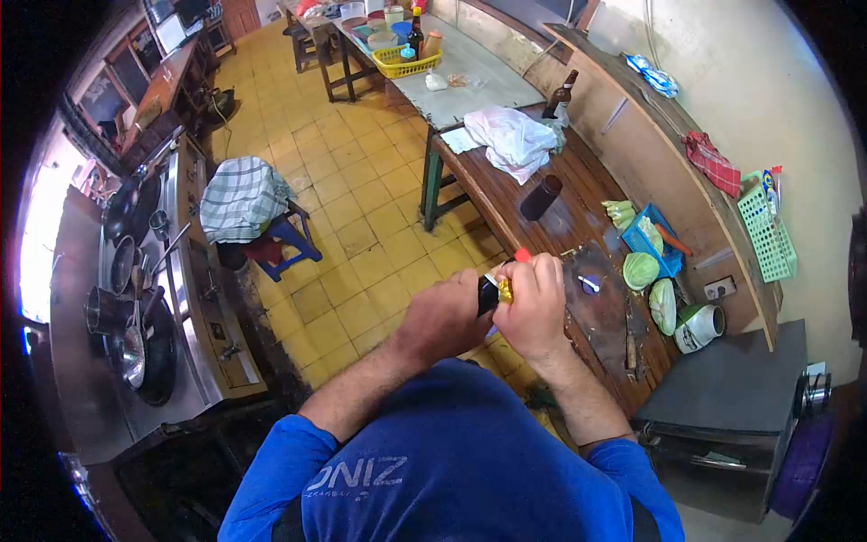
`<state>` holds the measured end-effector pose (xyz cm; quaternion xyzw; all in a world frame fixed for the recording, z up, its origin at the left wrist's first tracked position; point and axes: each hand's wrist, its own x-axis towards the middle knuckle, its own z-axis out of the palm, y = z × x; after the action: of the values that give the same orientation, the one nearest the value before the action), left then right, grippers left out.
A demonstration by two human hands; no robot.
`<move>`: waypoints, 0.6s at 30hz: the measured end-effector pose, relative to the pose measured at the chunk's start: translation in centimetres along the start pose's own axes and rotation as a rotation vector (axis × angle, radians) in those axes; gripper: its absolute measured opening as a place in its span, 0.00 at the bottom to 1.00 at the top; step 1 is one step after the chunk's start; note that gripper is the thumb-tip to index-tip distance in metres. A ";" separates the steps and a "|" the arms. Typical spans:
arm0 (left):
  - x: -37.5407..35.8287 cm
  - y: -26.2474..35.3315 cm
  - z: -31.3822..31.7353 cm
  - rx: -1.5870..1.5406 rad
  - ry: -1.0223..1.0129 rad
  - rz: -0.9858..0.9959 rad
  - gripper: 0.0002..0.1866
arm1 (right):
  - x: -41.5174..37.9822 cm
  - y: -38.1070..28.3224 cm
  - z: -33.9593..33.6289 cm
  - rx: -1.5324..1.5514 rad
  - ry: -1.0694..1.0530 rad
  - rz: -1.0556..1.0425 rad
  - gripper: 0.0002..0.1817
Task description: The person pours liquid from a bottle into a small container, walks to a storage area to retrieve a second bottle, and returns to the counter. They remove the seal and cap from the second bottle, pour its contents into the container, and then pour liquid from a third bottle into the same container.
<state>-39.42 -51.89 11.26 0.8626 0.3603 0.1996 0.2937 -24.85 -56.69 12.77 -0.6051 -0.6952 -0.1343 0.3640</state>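
Note:
In front of my chest both hands are closed around a small dark bottle-like thing [489, 296] with a white band and gold foil. My left hand [442, 316] wraps its dark part. The fingers of my right hand [533, 303] grip the gold end, and a small red piece [522, 256] shows just beyond them. Most of the held thing is hidden by the fingers. To the right of my hands, a dark board [601, 312] on the wooden table [506, 212] carries a purple-and-white item [589, 285] and a wooden-handled knife [630, 350].
A dark cylinder [540, 199], white plastic bag [510, 140] and brown bottle [562, 95] stand farther along the table. Cabbage [640, 271] and a blue basket [664, 257] sit at right. A stove [194, 361] lines the left; a cloth-covered blue stool [293, 248] stands on the floor.

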 end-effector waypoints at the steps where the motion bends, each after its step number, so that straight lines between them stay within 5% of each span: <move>1: 0.2 -0.5 0.0 -0.002 0.001 0.000 0.15 | -0.4 0.1 0.5 -0.002 -0.002 -0.001 0.10; 4: 1.4 -2.8 -0.2 -0.048 -0.027 -0.081 0.16 | -1.9 -0.1 1.8 0.154 -0.051 -0.083 0.14; 7: 3.0 -6.3 -2.7 -0.413 0.121 -0.182 0.23 | -5.5 -1.0 3.6 0.417 -0.121 0.116 0.12; 10: 2.5 -8.4 -5.8 -0.367 0.144 -0.114 0.21 | -8.7 2.7 5.8 0.441 -0.013 0.411 0.03; 11: 2.1 -8.8 -6.5 -0.330 0.149 -0.091 0.20 | -9.5 3.1 5.7 0.807 -0.069 0.815 0.01; 12: 1.5 -9.2 -7.3 -0.362 0.074 -0.099 0.19 | -10.8 4.4 5.9 0.802 -0.104 0.937 0.02; 18: -2.8 -14.1 -4.0 -0.489 0.098 -0.153 0.15 | -17.5 7.0 10.1 0.805 -0.216 1.430 0.09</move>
<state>-50.59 -44.56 4.70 0.7255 0.3793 0.2994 0.4900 -21.67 -61.74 -7.77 -0.7341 -0.1688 0.4478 0.4817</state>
